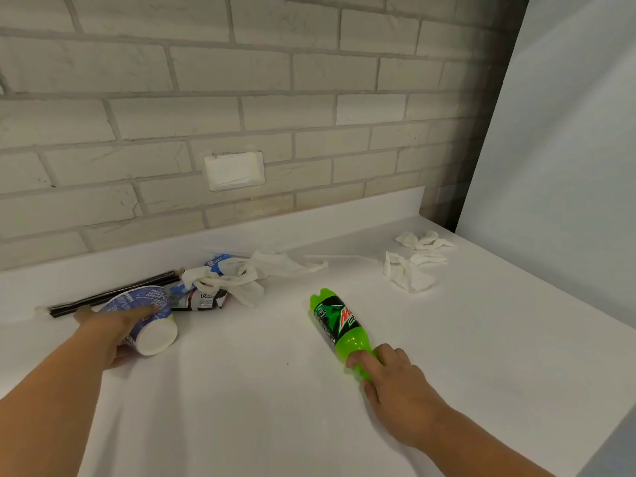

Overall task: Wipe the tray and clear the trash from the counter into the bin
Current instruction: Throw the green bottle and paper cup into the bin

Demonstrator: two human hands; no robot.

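A blue and white paper cup (151, 325) lies on its side at the left of the white counter (261, 390). My left hand (110, 332) is wrapped around its wall. A green soda bottle (339, 327) lies on the counter right of centre, neck toward me. My right hand (392, 380) closes on the bottle's neck end. Crumpled white tissues (247, 273) and crushed wrappers (203, 297) are piled behind the cup. More crumpled tissues (413, 263) lie at the back right. No tray or bin is in view.
Black straws (113, 292) in a clear sleeve lie along the backsplash at the left. A clear plastic strip (340, 258) rests near the back wall. A brick wall with a white outlet plate (234, 170) stands behind. A white panel (557, 149) bounds the counter at the right.
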